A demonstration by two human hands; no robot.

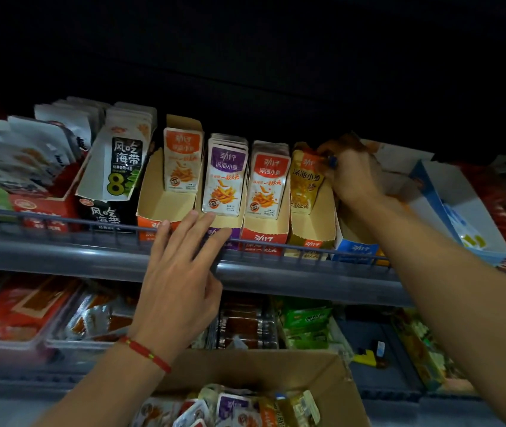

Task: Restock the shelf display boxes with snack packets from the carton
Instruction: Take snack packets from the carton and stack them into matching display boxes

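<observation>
Yellow packets [305, 180] in right hand [353, 174]

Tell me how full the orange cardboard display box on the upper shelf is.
Nearly empty. The orange cardboard display box shows a bare cardboard floor, with orange packets standing only at its back.

Five open-fronted display boxes stand side by side on the upper shelf. The orange box [165, 208] at 10 o'clock holds one upright orange packet [181, 163] at its back. Beside it, the purple box [225, 224] and the red box [265, 234] each carry a full upright row. The yellow box [311, 234] holds yellow packets [305, 180], tilted slightly. The blue box [356, 248] at 3 o'clock is mostly hidden. At 6 o'clock the brown carton [322, 383] lies open (mixed packets heaped loose inside).
</observation>
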